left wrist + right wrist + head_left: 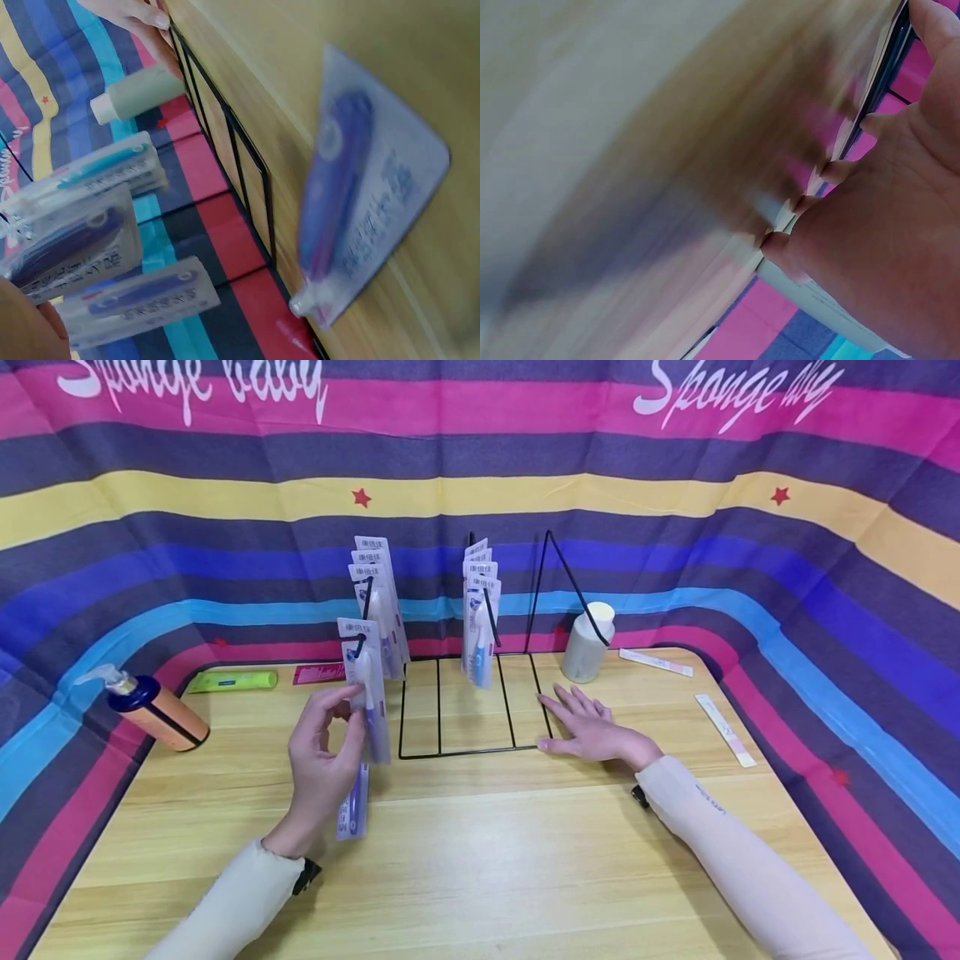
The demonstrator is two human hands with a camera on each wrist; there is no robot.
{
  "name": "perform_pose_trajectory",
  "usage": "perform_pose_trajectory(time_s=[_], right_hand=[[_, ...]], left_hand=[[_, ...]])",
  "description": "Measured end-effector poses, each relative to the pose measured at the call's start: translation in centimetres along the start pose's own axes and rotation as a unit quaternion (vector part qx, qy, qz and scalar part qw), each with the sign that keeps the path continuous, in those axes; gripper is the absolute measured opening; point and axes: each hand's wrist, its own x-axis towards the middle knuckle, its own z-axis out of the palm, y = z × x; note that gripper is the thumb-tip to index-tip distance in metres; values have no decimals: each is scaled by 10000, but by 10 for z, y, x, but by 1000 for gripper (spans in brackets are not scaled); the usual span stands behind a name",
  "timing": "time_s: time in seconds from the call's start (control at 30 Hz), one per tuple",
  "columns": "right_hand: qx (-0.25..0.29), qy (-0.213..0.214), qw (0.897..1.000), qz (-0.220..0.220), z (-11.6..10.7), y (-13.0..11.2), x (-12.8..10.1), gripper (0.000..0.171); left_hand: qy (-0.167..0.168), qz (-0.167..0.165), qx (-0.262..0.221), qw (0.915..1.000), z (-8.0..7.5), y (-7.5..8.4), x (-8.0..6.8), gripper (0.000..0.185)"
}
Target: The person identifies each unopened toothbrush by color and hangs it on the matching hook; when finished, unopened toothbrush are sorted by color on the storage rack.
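The left hand is raised upright over the front-left part of the wooden table, thumb and fingertips pinching a toothbrush blister pack by its card edge, the pack standing tall with its top near the front-left hook of the black wire display rack; in the left wrist view the same pack shows as a stiff white card under a clear, glossy bubble over a blue-handled brush. The right hand lies flat, fingers spread and pressing on the table at the rack's front-right corner, touching its base wire. Two rows of like packs hang from the rack's thin pegs. As a judgement, the smooth plastic could slip from so light a pinch, and a swinging card could knock the hanging packs off their pegs; the light wire frame could slide if the steadying hand lifts. Behind the rack stands a matte pale cylindrical bottle with a white cap. At the left edge sits an orange pump bottle with a dark collar, and a green tube lies near the back-left corner. Two flat narrow white strips lie towards the right edge. Striped cloth walls the table.
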Motion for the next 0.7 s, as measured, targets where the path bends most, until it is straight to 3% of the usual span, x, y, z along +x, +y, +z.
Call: perform_pose_trajectory(time_s=[0.23, 0.43, 0.7], right_hand=[[-29, 33, 10000, -21, 0, 0, 0, 93], [17, 24, 10000, -19, -1, -2, 0, 93], [11, 58, 10000, -32, 0, -2, 0, 92]], left_hand=[[-294, -329, 212, 9988, 1, -21, 20, 45], [-344, -628, 75, 9974, 3, -33, 34, 45], [-274, -654, -288, 9971, -4, -44, 33, 40]])
